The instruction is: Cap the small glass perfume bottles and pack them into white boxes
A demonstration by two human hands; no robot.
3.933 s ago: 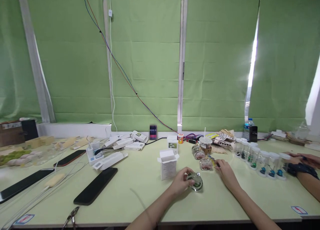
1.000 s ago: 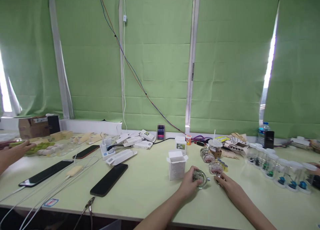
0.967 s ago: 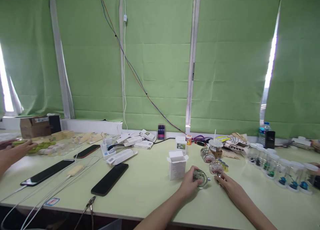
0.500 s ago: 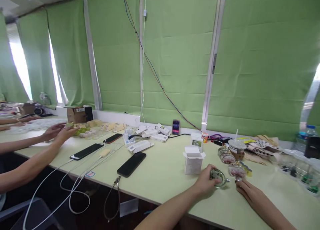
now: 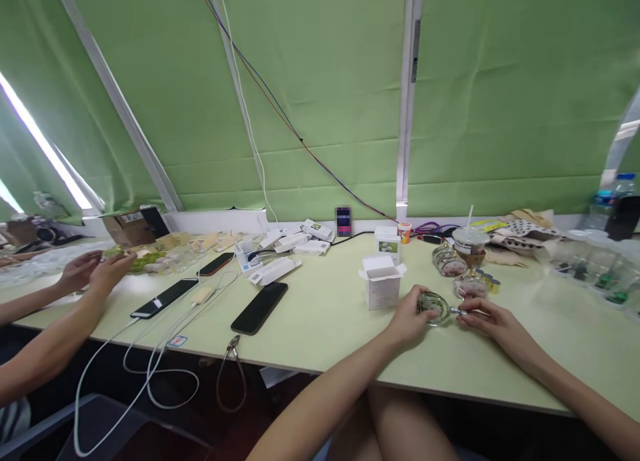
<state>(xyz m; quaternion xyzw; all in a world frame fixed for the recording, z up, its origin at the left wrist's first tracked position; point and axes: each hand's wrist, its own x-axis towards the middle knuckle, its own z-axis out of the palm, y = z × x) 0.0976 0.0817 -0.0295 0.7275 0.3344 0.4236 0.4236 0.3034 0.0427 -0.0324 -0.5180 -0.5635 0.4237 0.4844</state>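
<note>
Clamping a glass bottle (image 5: 434,309) in left hand (image 5: 411,317), pointed sideways at right hand (image 5: 493,321), pinched on its silvery cap (image 5: 454,311).

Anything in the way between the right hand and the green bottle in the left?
Nothing visible blocks it. The right hand is at the small silver piece by the neck of the green bottle, which the left hand holds. The pink bottle lies just beyond, off that line.

The box (image 5: 383,291) stands between phone (image 5: 260,307) and bottle (image 5: 439,305) (on the table (image 5: 320,334)).
</note>
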